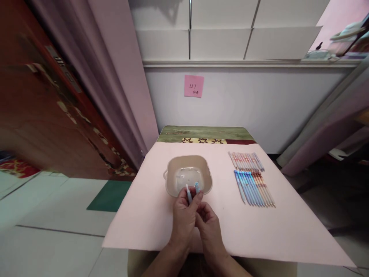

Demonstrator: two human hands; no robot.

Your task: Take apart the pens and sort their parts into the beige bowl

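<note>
My left hand (184,217) is closed over the near rim of a beige plastic basin (208,173). Between its fingers sits a slim pen part (189,195) with a whitish tip pointing up. A light blue pen barrel (197,187) with an open top end rises beside my left thumb. Close against it on the right, my right hand (210,227) has its fingers curled together; whatever they pinch is hidden behind the left hand. The basin's bottom shows a pale, shiny surface with small bits I cannot make out.
Right of the basin lie two rows of pens: a far row of pale, reddish-patterned pens (246,161) and a near row of blue and brown-beige pens (253,188). A pale pink sheet (144,215) covers the table. A pink note (194,86) sticks to the wall behind.
</note>
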